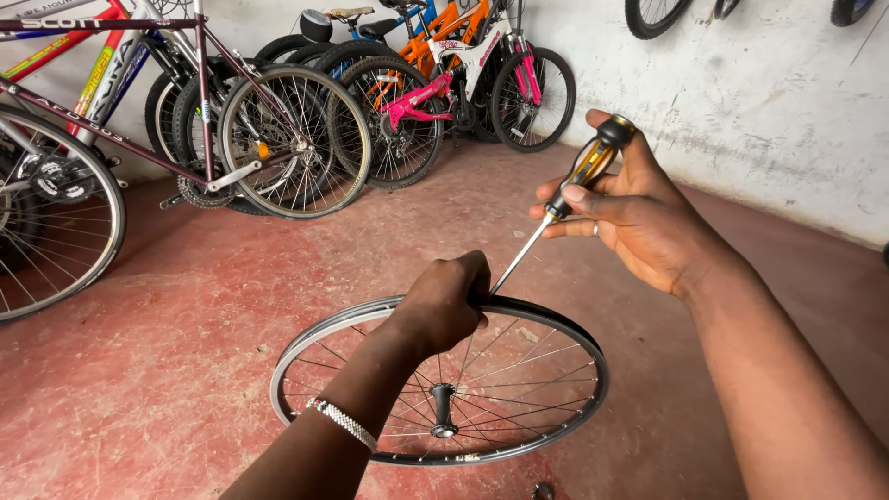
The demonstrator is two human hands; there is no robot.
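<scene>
Left hand (443, 306) gripped the bicycle wheel (440, 380) rim; right hand (639, 218) fingers held a screwdriver (565, 199), tip at the rim.

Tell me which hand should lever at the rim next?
Probably the right hand: it holds the screwdriver, whose tip meets the wheel rim at the far edge. The left hand grips that rim beside the tip, steadying it.

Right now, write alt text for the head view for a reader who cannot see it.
A left hand grips the far rim of a spoked bicycle wheel lying on a red floor, while the right hand angles a screwdriver at the rim. Bicycles lean against the wall behind.
</scene>
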